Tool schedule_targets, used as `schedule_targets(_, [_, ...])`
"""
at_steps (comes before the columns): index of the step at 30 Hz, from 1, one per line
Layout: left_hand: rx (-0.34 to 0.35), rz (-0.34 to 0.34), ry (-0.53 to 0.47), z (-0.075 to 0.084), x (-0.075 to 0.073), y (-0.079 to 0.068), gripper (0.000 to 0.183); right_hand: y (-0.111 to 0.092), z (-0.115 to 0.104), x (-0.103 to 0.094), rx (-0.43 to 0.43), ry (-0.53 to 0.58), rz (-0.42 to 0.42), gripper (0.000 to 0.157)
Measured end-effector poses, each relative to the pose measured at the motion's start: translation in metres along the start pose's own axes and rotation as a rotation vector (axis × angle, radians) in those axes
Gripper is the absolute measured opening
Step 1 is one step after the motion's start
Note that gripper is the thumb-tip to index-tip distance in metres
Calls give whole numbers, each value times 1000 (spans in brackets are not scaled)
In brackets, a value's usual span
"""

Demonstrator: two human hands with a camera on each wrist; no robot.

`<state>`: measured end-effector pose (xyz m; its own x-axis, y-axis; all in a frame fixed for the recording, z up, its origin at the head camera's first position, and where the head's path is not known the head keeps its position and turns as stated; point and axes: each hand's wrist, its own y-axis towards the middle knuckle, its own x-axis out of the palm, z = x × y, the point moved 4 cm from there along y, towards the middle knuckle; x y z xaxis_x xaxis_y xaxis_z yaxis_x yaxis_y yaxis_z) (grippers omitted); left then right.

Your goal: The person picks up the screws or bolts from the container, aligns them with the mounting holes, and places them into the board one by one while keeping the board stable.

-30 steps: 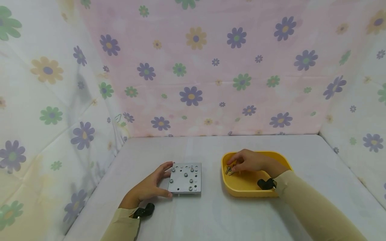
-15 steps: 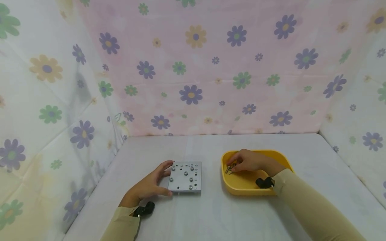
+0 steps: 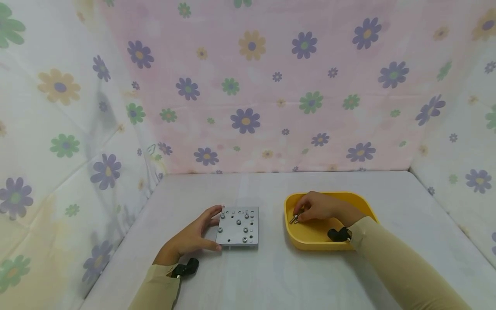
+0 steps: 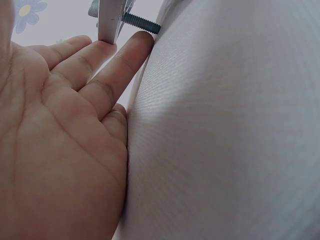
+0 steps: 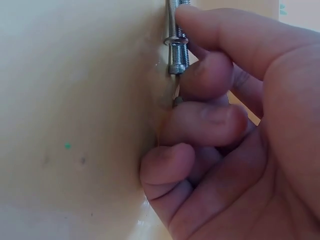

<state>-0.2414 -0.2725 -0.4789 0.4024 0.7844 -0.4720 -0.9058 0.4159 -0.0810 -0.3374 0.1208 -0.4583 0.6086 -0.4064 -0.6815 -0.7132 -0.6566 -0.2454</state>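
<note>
A silver metal plate with holes and several socket-head screws lies left of centre on the table. My left hand holds it at its left side, thumb at the near corner and a fingertip at the far one. In the left wrist view, a threaded screw shank sticks out under the plate, close to the fingertips. My right hand reaches into a yellow tray, fingers curled, thumb and forefinger pinching at loose metal screws. How many it grips is hidden.
White cloth covers the table. Flower-printed curtains stand behind it and at both sides. A black wrist camera on the right arm hangs over the tray's near part.
My right fingers have shifted the screws slightly and drawn them together in the tray. The left hand and the plate have stayed in place. The head view has tilted a little.
</note>
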Motion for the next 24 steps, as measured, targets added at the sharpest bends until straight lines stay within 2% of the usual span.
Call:
schedule_targets(18, [-14,3,4,1,0,-1,122,-4,-4,0,43,17,12,7])
schedule_targets(24, [-15,2,-8,1,0,-2,123,-1,-3,-1,-4,29,24,6])
